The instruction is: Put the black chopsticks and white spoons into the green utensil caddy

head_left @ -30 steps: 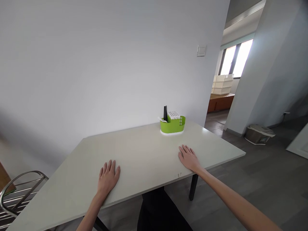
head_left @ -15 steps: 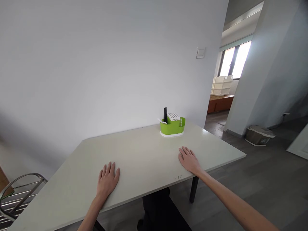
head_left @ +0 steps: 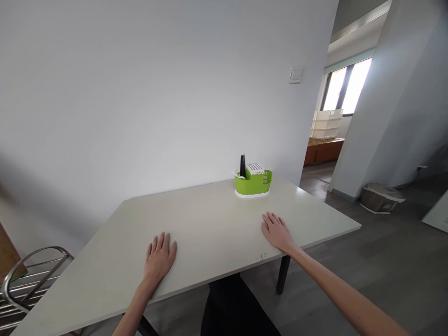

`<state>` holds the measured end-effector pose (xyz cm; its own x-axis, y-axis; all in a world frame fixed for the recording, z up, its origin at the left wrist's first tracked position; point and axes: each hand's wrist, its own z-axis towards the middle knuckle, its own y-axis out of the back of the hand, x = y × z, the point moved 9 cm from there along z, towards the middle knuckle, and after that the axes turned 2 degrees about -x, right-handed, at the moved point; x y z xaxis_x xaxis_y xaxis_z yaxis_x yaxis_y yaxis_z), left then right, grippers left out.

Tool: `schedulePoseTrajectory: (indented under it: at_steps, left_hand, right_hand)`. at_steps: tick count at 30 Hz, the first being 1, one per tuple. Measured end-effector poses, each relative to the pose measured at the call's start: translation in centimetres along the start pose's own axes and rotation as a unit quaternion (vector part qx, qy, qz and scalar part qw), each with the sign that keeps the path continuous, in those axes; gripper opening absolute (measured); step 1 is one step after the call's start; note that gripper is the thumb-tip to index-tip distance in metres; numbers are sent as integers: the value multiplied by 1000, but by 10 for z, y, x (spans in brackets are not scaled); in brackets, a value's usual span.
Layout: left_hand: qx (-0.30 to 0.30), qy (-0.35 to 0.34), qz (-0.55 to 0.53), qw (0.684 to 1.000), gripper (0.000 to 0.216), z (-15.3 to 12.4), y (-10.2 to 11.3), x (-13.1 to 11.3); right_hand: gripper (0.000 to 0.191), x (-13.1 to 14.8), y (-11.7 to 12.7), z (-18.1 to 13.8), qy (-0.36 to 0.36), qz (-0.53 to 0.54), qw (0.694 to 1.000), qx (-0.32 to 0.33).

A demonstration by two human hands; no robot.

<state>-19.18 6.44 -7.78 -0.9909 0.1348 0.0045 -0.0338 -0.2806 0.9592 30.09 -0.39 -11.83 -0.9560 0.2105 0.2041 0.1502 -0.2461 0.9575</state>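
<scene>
My left hand (head_left: 160, 258) lies palm down on the pale table (head_left: 203, 219), fingers stretched out, with nothing in it. Farther right, my right hand (head_left: 277, 232) also rests flat on the tabletop, its fingers spread and holding nothing. Beyond the right hand, close to the wall, stands a green utensil holder (head_left: 252, 185) with a white base and a white slotted top. Black chopsticks (head_left: 242, 166) stand upright in its left part. A white spoon-like handle (head_left: 238, 175) leans over its left rim.
A metal rack (head_left: 35, 280) stands at the table's left end. To the right, a lidded bin (head_left: 381, 198) sits on the grey floor beside a doorway. White crates (head_left: 326, 124) are stacked below a window. A switch (head_left: 296, 75) is on the wall.
The whole view has shifted slightly, so everything appears a little farther right. Both hands stay flat in the same places on the table.
</scene>
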Motion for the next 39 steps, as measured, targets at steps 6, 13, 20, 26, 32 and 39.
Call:
schedulePoseTrajectory:
  at_steps: [6,13,20,26,32,39]
  left_hand:
    - [6,0,-15,1000,68,1,-4,3]
    - [3,0,-3,1000,67,0,0,0]
    - [6,4,-2,1000,69,-1,-1,1]
    - [-2,2,-11,1000,66,-1,-2,2]
    - [2,6,-11,1000,67,-1,-1,1]
    - [-2,1,9,1000,67,-1,-1,1]
  right_hand:
    - [64,-1,-4,0,-1,12,1000,1]
    - [64,-1,-3,-1,-1,3,1000,-2]
    - [63,1,-1,-2,1,-10,1000,0]
    - [63,-1,-4,-1,-1,-6,1000,-4]
    - [63,-1,-4,-1,-3,-4,1000,2]
    - [64,1,-1,-2,-3,-4,1000,7]
